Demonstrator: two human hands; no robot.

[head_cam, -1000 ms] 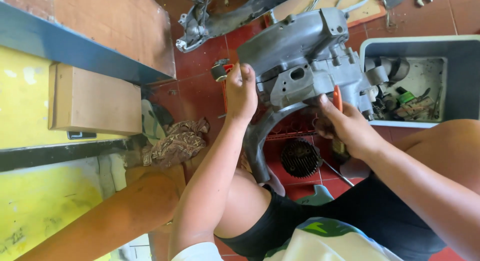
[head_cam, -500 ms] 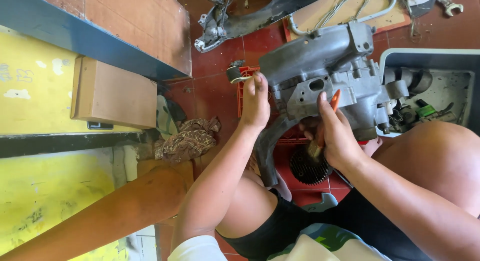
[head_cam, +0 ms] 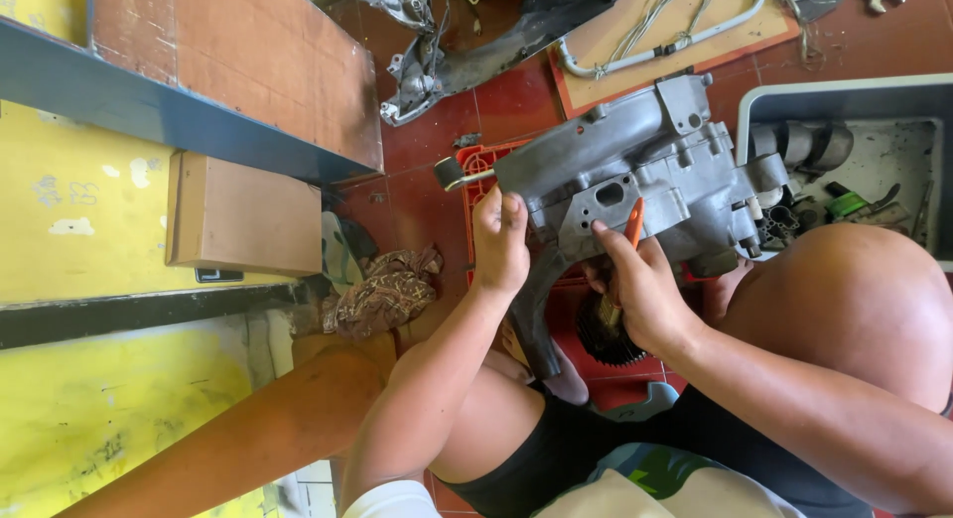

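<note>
Nearest the camera, the person's bare knees and dark shorts fill the lower frame, the right knee (head_cam: pixel 844 310) hiding part of what lies beyond it. Above them, the left hand (head_cam: pixel 499 242) curls its fingers over the near left edge of a grey metal engine casing (head_cam: pixel 635 176), gripping it; the fingertips are tucked out of sight against the metal. The right hand (head_cam: pixel 640 285) is closed around an orange-handled tool (head_cam: pixel 632 223), index finger stretched up onto the casing's face; the tool's working end is hidden behind the hand, so its kind cannot be told. The casing sits tilted over a red plastic crate (head_cam: pixel 476 166), most of which it covers. Under the right hand a dark toothed gear (head_cam: pixel 604 337) shows only in part, and a dark curved piece (head_cam: pixel 531 315) runs down from the casing between the knees. To the left on the red tiled floor (head_cam: pixel 427 141) lies a crumpled brown rag (head_cam: pixel 382 295), with a flat cardboard box (head_cam: pixel 243 215) further left. To the right, a grey tray (head_cam: pixel 844 101), cut off by the frame edge, holds small parts too jumbled to make out. Farthest off, a dark metal part (head_cam: pixel 467 57) and a bent tube (head_cam: pixel 675 42) on a board run off the top edge.
</note>
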